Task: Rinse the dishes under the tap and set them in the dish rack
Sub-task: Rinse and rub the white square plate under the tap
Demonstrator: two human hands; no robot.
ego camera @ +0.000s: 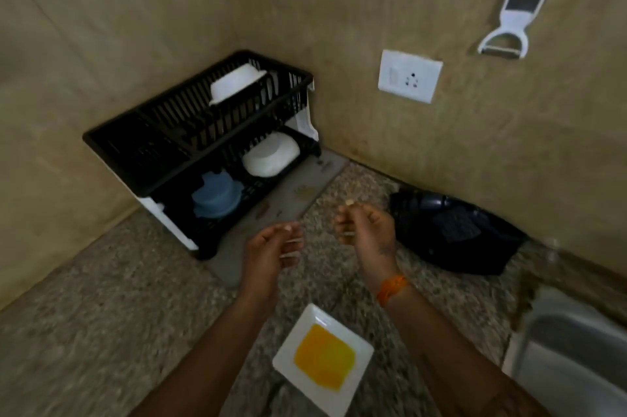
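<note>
A square white plate (pixel 323 359) smeared with yellow residue lies on the speckled stone surface (pixel 101 331) near the person, between the two forearms and touched by neither hand. It looks like the next dish due for rinsing, and it sits close to the steel sink (pixel 573 348) at the right edge, a short carry from the water; the tap itself is out of view.

The left hand (pixel 271 248) and right hand (pixel 368 226) hover above the surface beyond the plate, near each other but apart. Each grip is loosely curled and holds nothing, fingers relaxed.

In the corner stands the black two-tier dish rack (pixel 142 145) on a grey mat (pixel 298 192), likely there to catch drips. A white bowl (pixel 235 82) rests tilted on the upper tier, another white bowl (pixel 271 157) and a blue lidded container (pixel 217 196) on the lower tier, set on edge or upside down, probably so water can run off.

To the right, a black bag-like object (pixel 454 233) lies against the wall. Above it are a white wall socket (pixel 410 75) and a hanging white peeler (pixel 519 9).

No brand, label or writing can be read anywhere.
</note>
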